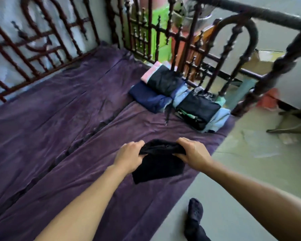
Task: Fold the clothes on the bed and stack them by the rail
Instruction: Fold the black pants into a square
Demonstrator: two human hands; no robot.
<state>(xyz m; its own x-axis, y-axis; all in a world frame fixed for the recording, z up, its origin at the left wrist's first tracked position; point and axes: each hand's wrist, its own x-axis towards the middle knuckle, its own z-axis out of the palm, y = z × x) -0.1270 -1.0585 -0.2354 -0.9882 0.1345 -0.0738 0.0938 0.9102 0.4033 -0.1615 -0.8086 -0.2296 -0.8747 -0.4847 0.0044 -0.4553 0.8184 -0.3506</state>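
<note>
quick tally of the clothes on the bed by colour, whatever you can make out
black: 3 - held piece, far stack top, near stack top
navy piece: 1
pink piece: 1
light blue piece: 1
total: 6 plainly visible; the stacks may hide more

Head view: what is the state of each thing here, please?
Black garment: partly folded, top edge bunched.
Left hand: grips its left end.
Right hand: grips its right end.
Folded clothes: stacked beside the rail.
Purple sheet: spread, wrinkled.
</note>
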